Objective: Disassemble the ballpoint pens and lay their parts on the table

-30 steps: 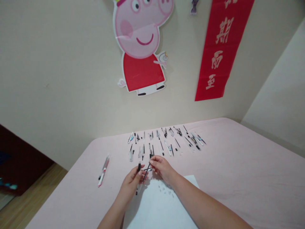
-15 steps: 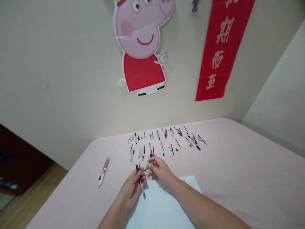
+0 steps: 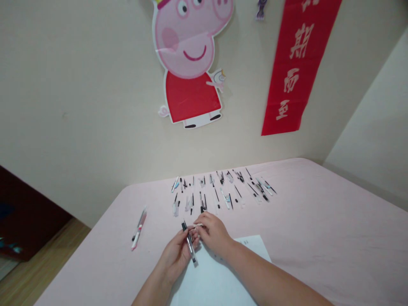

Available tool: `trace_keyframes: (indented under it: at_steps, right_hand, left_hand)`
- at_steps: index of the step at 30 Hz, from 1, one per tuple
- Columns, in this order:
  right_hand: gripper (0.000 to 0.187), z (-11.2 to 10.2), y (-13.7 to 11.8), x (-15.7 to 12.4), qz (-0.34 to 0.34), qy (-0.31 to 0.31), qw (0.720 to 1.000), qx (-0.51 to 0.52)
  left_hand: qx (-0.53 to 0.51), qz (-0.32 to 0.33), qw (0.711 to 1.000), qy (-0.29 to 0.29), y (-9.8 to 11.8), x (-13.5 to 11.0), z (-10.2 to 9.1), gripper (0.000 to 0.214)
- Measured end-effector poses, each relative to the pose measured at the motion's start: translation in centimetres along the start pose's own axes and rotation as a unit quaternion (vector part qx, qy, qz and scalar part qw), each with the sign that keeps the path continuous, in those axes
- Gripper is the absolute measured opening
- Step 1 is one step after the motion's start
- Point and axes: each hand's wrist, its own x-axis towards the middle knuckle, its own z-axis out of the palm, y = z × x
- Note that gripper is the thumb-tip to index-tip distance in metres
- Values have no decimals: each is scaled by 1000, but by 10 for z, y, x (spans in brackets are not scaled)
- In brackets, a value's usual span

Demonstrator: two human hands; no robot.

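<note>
My left hand (image 3: 177, 254) is closed around a clear pen barrel (image 3: 190, 245) with a black end that points away from me. My right hand (image 3: 213, 232) meets it from the right, its fingers pinched on a small light pen part (image 3: 198, 225) right at the barrel. Both hands hover over the near middle of the pink table (image 3: 318, 221), just above the top edge of a white sheet of paper (image 3: 219, 280).
Several taken-apart pen pieces (image 3: 219, 189) lie in rows beyond the hands. Two whole pens (image 3: 138, 229) lie to the left, near the table's left edge. A cartoon pig cutout (image 3: 190, 59) and a red banner (image 3: 295, 63) hang on the wall behind.
The thin black refill my right hand held a second ago is out of sight. The barrel in my left hand has turned with its black end pointing away. The hands have drawn closer.
</note>
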Motion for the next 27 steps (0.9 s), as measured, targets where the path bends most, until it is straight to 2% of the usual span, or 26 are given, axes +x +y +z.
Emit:
trace_keyframes:
  at_steps: [4, 9, 13, 18, 21, 27]
  right_hand:
    - [21, 1, 8, 0, 34, -25, 994, -104]
    - [16, 0, 5, 1, 29, -77, 978, -191]
    - [16, -1, 2, 1, 35, -74, 972, -223]
    - [16, -1, 3, 2, 43, -9, 987, -153]
    - [15, 0, 1, 2, 10, 32, 995, -96]
    - [15, 3, -7, -3, -57, 7, 994, -92]
  left_hand:
    - [2, 19, 999, 26, 1, 0, -3, 20]
    - [-7, 21, 999, 38, 3, -1, 0, 19]
    - [6, 22, 999, 34, 3, -1, 0, 18]
    - [5, 32, 999, 28, 3, -1, -2, 18]
    - [-4, 42, 999, 33, 1, 0, -1, 17]
    - [6, 62, 998, 26, -5, -5, 8, 18]
